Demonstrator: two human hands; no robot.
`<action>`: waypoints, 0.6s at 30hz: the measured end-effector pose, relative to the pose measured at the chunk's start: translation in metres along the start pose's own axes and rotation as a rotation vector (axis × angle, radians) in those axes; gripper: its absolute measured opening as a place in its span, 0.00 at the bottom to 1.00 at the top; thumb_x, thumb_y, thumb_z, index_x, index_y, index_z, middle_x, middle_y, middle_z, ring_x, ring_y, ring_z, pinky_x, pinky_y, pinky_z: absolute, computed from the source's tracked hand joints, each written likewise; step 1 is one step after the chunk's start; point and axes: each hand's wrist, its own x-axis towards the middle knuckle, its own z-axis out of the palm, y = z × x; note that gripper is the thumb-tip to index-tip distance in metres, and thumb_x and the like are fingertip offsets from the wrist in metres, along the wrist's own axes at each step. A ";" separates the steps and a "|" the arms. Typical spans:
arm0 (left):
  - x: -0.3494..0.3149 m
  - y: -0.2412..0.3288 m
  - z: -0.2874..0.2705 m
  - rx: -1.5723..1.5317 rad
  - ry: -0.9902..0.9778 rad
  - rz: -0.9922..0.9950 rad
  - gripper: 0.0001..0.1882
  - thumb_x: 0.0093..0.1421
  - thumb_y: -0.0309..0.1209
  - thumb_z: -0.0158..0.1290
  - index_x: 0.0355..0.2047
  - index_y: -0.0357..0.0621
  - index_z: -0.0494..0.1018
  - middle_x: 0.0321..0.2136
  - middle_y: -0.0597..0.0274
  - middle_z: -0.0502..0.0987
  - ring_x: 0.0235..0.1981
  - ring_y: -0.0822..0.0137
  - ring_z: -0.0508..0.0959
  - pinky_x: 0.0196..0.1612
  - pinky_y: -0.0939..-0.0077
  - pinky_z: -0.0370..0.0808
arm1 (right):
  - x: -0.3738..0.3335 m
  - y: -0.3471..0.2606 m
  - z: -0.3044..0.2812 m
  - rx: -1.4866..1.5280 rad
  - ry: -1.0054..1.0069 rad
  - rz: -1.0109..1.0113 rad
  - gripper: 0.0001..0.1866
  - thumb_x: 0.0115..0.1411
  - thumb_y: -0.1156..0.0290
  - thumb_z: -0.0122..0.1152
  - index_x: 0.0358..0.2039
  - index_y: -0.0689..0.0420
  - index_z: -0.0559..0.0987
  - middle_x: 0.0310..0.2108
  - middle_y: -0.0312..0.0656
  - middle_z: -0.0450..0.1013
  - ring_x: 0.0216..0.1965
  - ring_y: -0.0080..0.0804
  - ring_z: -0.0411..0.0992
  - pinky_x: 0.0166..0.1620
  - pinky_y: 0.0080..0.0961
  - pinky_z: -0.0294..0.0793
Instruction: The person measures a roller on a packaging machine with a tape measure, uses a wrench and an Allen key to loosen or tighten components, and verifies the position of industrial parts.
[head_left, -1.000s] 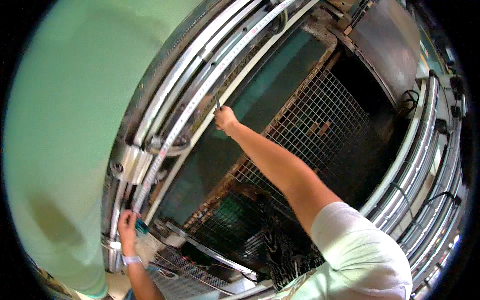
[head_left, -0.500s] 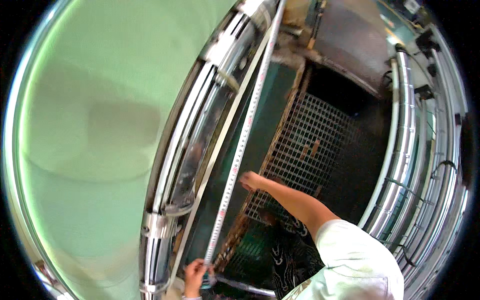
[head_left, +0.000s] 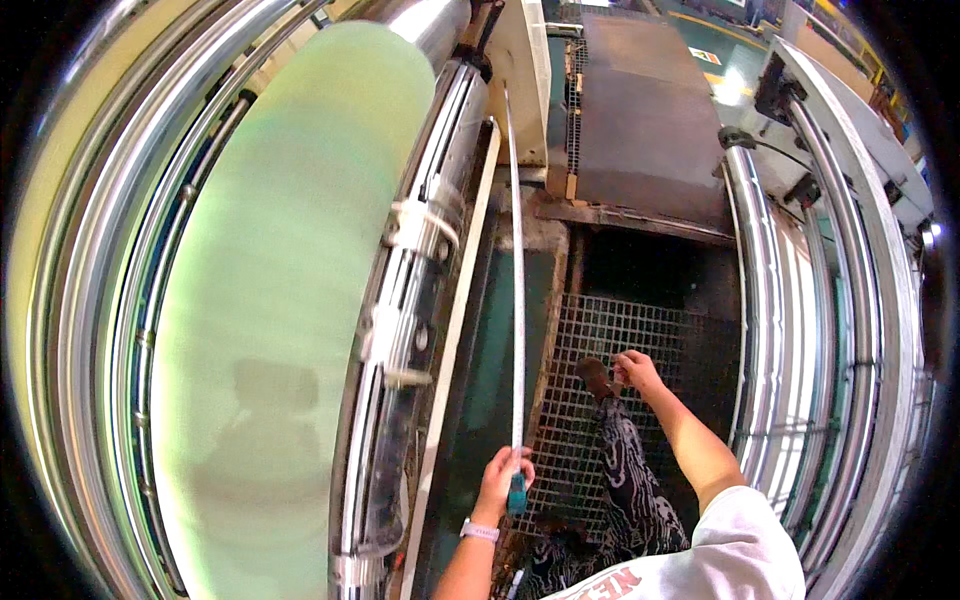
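Observation:
My left hand (head_left: 498, 483) is closed around the teal case of a tape measure (head_left: 517, 496). Its pale blade (head_left: 517, 280) runs nearly straight away from me, beside a long cream strip (head_left: 452, 330), up to a cream machine panel (head_left: 522, 85). Off to the right, apart from the tape, my right hand (head_left: 638, 370) has its fingers curled together over the metal grating. Whether anything small is inside those fingers is hidden.
A large roll of pale green material (head_left: 290, 260) fills the left, beside a shiny metal shaft (head_left: 390, 300). My shoe (head_left: 594, 376) rests on the floor grating (head_left: 640, 325). A dark metal plate (head_left: 650, 140) lies beyond. Chrome rollers (head_left: 765, 290) stand at right.
My left hand has moved forward and to the right with the tape measure case, and less blade shows. My right hand has swung right, away from the blade. The view has shifted too.

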 end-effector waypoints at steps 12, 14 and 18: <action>0.161 0.112 0.060 0.199 0.214 -0.298 0.15 0.62 0.36 0.40 0.39 0.35 0.67 0.22 0.60 0.73 0.19 0.75 0.71 0.23 0.82 0.69 | 0.315 -0.451 0.164 -0.985 0.330 -1.033 0.26 0.49 0.62 0.58 0.47 0.59 0.64 0.45 0.51 0.63 0.47 0.50 0.62 0.47 0.37 0.65; 0.168 0.109 0.062 0.187 0.232 -0.385 0.14 0.62 0.35 0.40 0.38 0.36 0.68 0.21 0.60 0.73 0.19 0.74 0.72 0.24 0.82 0.69 | 0.349 -0.465 0.172 -1.213 -0.107 -0.713 0.20 0.54 0.60 0.52 0.42 0.60 0.67 0.31 0.51 0.72 0.38 0.50 0.70 0.39 0.41 0.69; 0.172 0.128 0.083 0.165 0.265 -0.489 0.14 0.63 0.36 0.38 0.37 0.36 0.68 0.20 0.61 0.73 0.19 0.74 0.72 0.24 0.81 0.69 | 0.361 -0.484 0.143 -0.992 -0.116 -0.818 0.08 0.54 0.68 0.48 0.29 0.59 0.73 0.30 0.51 0.72 0.35 0.49 0.71 0.36 0.38 0.71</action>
